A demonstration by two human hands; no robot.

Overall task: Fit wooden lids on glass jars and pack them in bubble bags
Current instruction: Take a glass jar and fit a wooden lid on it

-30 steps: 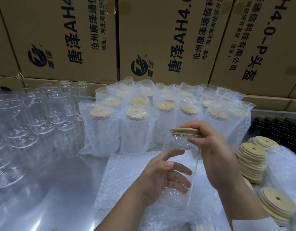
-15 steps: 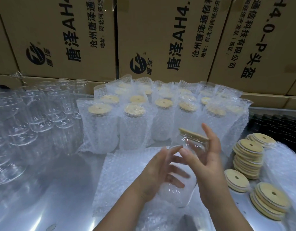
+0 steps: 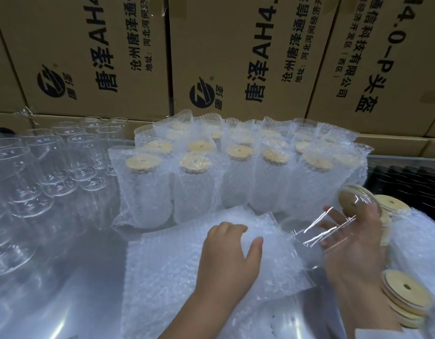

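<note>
My right hand [image 3: 353, 250] holds a clear glass jar [image 3: 316, 243] at the right, tipped on its side. The jar's wooden lid [image 3: 353, 201] is fitted and points up and to the right. My fingers show through the glass. Fingers curled, my left hand [image 3: 228, 258] grips the top bubble bag [image 3: 167, 260] of a flat pile in front of me. The bag's right edge reaches under the jar's base.
Several empty glass jars [image 3: 52, 172] stand at the left. Several lidded jars packed in bubble bags [image 3: 201, 182] stand in rows behind the pile. Stacks of wooden lids [image 3: 404, 297] lie at the right. Cardboard boxes [image 3: 236, 57] wall the back, with a black tray [image 3: 407, 182] at the right.
My left hand let go of the jar and moved left onto the bubble bag pile. My right hand carried the lidded jar to the right and tipped it over.
</note>
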